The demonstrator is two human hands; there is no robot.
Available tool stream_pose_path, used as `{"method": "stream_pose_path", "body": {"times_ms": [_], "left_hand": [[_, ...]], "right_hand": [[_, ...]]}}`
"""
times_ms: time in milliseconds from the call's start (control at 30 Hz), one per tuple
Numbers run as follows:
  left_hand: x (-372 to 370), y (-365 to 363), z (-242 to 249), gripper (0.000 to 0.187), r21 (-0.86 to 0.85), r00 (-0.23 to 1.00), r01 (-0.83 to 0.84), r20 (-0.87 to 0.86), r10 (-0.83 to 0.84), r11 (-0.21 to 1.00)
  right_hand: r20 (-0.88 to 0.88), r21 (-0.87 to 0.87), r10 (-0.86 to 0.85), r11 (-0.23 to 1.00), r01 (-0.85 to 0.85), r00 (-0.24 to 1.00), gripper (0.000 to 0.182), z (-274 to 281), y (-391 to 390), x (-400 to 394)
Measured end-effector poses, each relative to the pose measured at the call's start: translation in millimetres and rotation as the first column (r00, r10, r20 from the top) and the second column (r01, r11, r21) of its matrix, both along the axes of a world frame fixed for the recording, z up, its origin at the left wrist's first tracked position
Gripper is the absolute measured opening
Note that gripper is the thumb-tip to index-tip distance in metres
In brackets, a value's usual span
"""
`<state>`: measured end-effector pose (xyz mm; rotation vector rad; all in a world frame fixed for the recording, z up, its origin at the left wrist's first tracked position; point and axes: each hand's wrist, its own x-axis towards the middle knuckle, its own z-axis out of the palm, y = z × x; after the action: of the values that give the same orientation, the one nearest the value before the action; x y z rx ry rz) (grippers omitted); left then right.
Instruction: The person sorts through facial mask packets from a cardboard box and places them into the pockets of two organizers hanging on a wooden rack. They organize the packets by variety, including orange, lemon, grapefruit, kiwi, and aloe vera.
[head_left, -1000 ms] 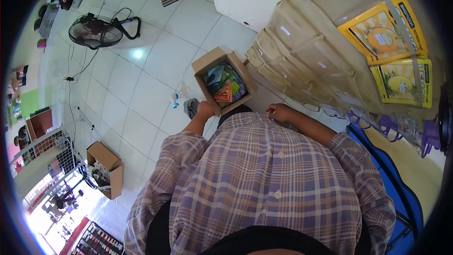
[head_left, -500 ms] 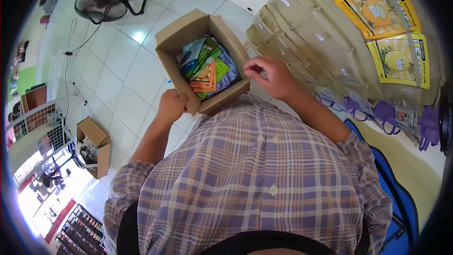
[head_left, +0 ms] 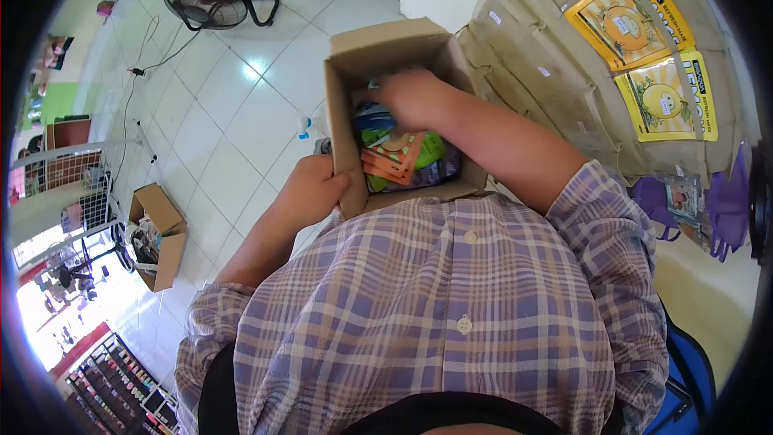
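An open cardboard box is held against the front of my plaid shirt. My left hand grips its near left edge, fingers wrapped around the cardboard. Inside lie several flat packets, among them orange packets near the front, with green and blue ones around them. Reaching over the right wall, my right hand is down in the box above the packets. Its fingers are blurred and partly hidden, so whether they hold a packet does not show.
At right hangs a beige pocket organizer holding an orange mask packet and a yellow mask packet. Purple items hang below it. On the tiled floor stand a fan and another open cardboard box.
My right hand has moved from outside the box's right edge into it. The box and my left hand have shifted right in view.
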<state>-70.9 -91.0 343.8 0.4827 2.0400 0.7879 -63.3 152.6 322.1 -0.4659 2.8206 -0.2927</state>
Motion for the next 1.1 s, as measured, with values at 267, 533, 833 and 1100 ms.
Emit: {"method": "stream_pose_path", "body": {"times_ms": [267,533,833,1100], "left_hand": [[-5,13,12,0.028,0.000,0.993,0.112,-0.048,-0.112,0.994],[-10,29,35,0.025,-0.058,0.992,0.126,0.035,-0.125,0.990],[-14,29,31,0.026,0.010,0.967,0.228,-0.120,-0.225,0.974],[-17,31,24,0.027,-0.011,0.968,0.229,-0.101,-0.229,0.973]], "right_hand": [[-0.189,0.009,-0.322,0.944,0.329,0.928,0.023,-4,29,-19],[-0.435,-0.039,-0.367,0.920,0.390,0.822,0.021,-18,38,-6],[0.200,0.012,0.032,0.999,-0.035,0.979,0.079,-5,24,11],[-0.372,0.171,0.012,0.984,0.056,0.928,0.022,-1,46,-5]]}}
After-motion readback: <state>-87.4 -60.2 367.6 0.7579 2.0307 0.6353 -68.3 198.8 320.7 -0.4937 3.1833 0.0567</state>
